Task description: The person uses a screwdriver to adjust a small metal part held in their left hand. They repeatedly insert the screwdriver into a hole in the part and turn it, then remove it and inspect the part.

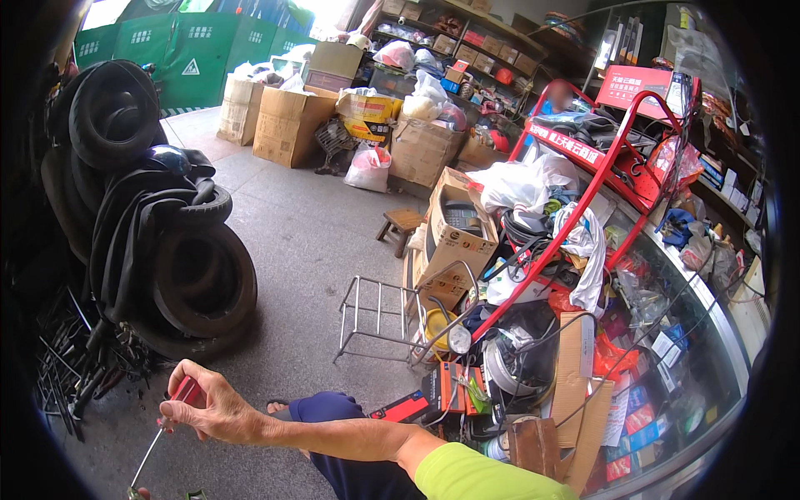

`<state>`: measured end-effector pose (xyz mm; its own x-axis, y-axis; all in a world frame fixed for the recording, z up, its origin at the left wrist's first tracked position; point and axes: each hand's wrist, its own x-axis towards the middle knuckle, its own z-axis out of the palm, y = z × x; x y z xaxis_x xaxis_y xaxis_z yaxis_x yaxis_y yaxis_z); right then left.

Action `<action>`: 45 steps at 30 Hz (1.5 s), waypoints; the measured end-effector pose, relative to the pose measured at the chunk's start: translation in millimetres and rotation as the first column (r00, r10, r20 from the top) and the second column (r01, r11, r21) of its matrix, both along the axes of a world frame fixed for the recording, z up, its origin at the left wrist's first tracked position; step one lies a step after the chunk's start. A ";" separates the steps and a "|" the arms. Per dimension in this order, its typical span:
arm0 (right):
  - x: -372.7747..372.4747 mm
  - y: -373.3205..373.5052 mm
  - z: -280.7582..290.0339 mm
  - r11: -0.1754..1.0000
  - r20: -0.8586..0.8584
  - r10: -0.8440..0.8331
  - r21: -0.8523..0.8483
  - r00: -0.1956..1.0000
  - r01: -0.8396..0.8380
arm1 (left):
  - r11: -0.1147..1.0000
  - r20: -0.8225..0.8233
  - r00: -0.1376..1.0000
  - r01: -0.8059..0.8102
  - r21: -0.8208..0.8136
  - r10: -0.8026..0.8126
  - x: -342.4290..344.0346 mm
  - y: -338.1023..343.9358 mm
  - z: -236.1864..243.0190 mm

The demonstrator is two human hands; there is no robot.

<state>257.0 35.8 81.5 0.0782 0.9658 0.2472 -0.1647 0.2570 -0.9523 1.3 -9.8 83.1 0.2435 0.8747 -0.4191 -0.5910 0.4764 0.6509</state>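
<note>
My right arm, in a yellow-green sleeve, reaches across the lower part of the view to the left. My right hand (215,408) is closed around the red handle of a screwdriver (147,454). Its thin metal shaft slants down to the lower left. At the shaft's tip, a fingertip of my left hand (144,493) just shows at the picture's lower edge; the rest of that hand is cut off. Small shiny bits of something show beside the tip and at the edge, too little to name.
Stacked tires (208,279) and inner tubes stand at the left, above a heap of dark rods (71,367). A metal wire frame (379,317) and a small wooden stool (400,227) stand on the floor. A cluttered glass counter and red rack (575,217) fill the right; a person (557,102) is behind it.
</note>
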 end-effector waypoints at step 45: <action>-0.8 -1.0 8.9 0.982 0.058 -0.184 -0.036 0.981 0.186 | 0.816 -0.772 0.417 0.111 0.567 0.480 -16.3 6.5 -12.0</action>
